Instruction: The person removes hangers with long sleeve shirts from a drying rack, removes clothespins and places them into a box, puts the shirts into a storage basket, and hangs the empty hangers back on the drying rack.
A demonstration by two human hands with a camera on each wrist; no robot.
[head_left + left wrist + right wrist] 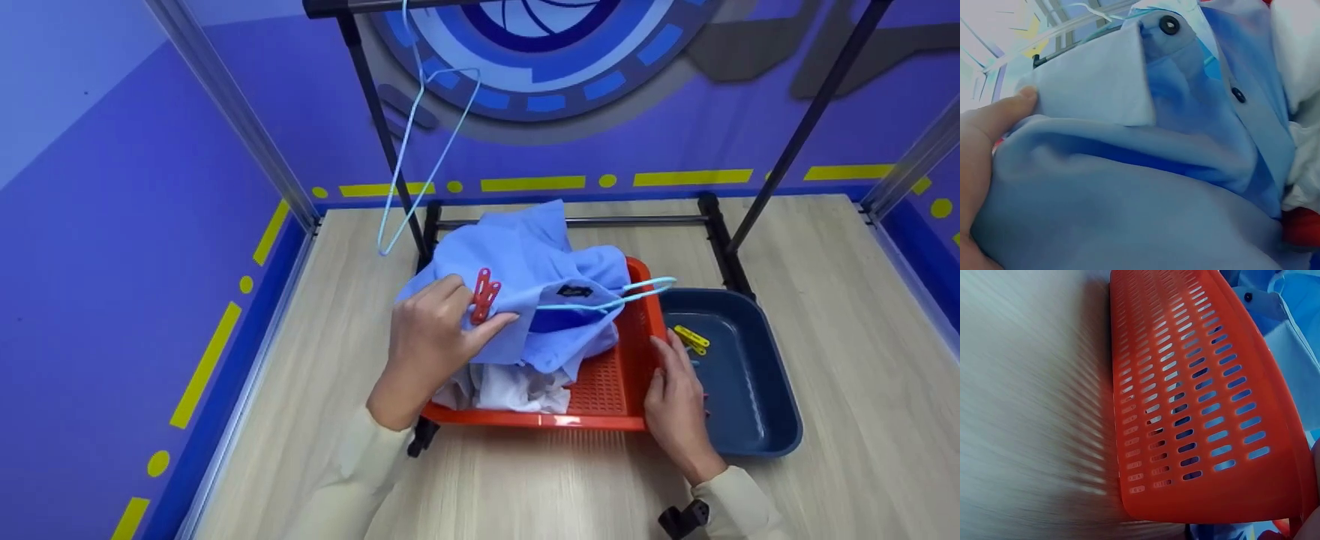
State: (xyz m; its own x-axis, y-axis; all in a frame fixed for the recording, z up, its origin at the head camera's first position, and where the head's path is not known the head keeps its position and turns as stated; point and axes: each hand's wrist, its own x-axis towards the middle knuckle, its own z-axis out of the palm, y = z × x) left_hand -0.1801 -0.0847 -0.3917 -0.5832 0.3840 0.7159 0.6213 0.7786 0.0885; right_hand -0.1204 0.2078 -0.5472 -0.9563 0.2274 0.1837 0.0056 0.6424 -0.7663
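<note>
My left hand (431,341) pinches a light blue shirt (1089,84) near its collar, thumb on top of the cloth. A red clothespin (484,297) stands up between its thumb and fingers. The shirt lies bunched over an orange-red slotted basket (630,421), and a pale blue hanger (664,283) sticks out of its neck opening. My right hand (679,409) grips the basket's right rim; in the right wrist view only a sliver of that hand shows beside the basket wall (1241,495).
White cloth (517,388) lies in the basket under the shirt. To the right sits a dark grey bin (780,420) with yellow clothespins (691,339) in it. Another pale blue hanger (409,150) hangs from a black rack (810,124) behind the basket.
</note>
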